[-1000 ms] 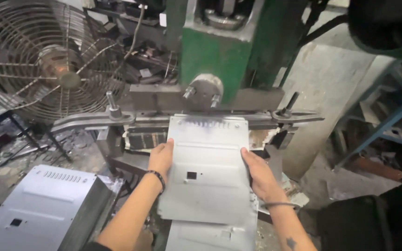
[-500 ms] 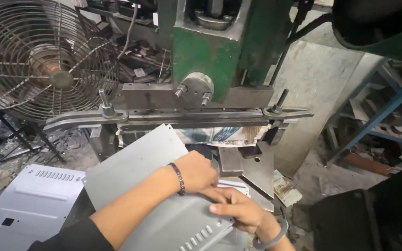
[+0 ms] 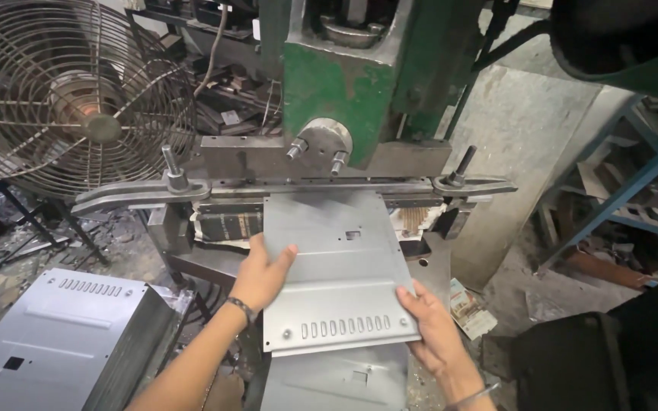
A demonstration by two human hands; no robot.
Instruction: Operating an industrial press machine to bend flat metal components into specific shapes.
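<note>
The left hand point(image 3: 262, 275) clamps the left edge of a flat grey sheet-metal panel with a row of slots along its near edge point(image 3: 336, 278), thumb lying on top, fingers curled under and out of sight. The right hand point(image 3: 429, 327) grips the panel's near right corner, thumb pressed on the upper face, the rest of the fingers wrapped beneath. A dark band sits on the left wrist, a thin bangle on the right. The panel lies almost level, its far edge pushed in under the long grey steel bar point(image 3: 298, 186) of the green press machine point(image 3: 359, 84), a small square cut-out showing near that far end. Directly below the held panel, another grey sheet point(image 3: 336, 380) of the same kind peeks out, only its near part visible. Off to the left stands a stack of grey slotted metal panels point(image 3: 55, 335), well apart from the hands. Behind that, a round wire-caged fan point(image 3: 78, 95) faces the bench. To the right, a blue metal shelf frame point(image 3: 618, 198) leans over scrap on the floor
</note>
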